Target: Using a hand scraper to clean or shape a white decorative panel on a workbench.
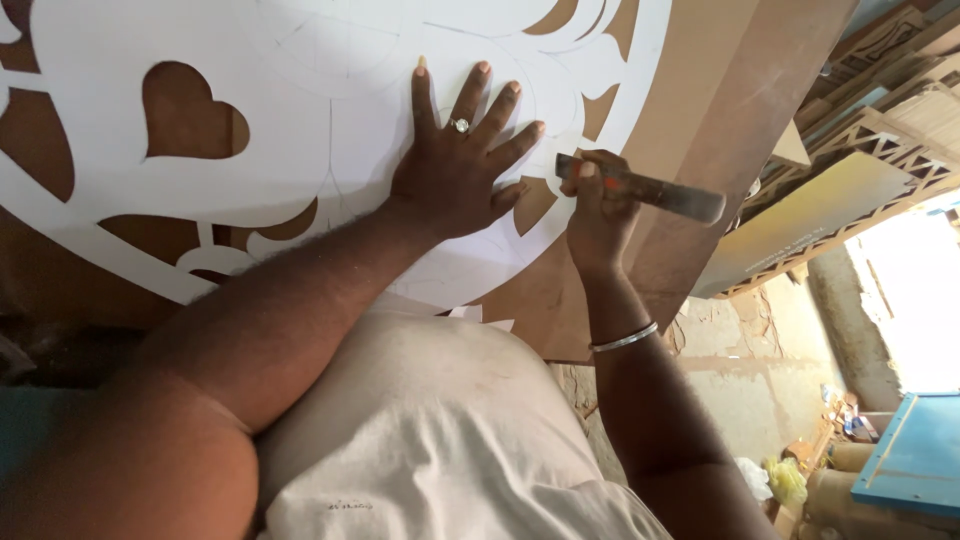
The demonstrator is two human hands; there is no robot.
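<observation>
Head view, looking down. White paper stencil [300, 120] lay flat on brown board [720, 90], which served as the desk; heart-shaped cutout [185, 110] well to the left of both hands. Left hand [460, 165] pressed palm-down on the stencil, fingers splayed and pointing away from the body, ring on one finger; grip open, holding nothing, only pinning the sheet. Right hand [597, 205] just beside it on the right, near the stencil's curved outer edge, grip closed around a flat metal blade tool [645, 190]. Long axis of the tool ran nearly level across the view, sloping slightly down to the right, free end out over bare board, held end toward the left thumb. Working end hidden behind the fingers; contact with the paper could not be told. Stencil edge lay directly under and to the left of the right grip, between the two hands. Right hand clearly nearer that edge. Metal bangle [625, 338] on right wrist. Stacked cut panels [880, 120] to the far right, well apart.
</observation>
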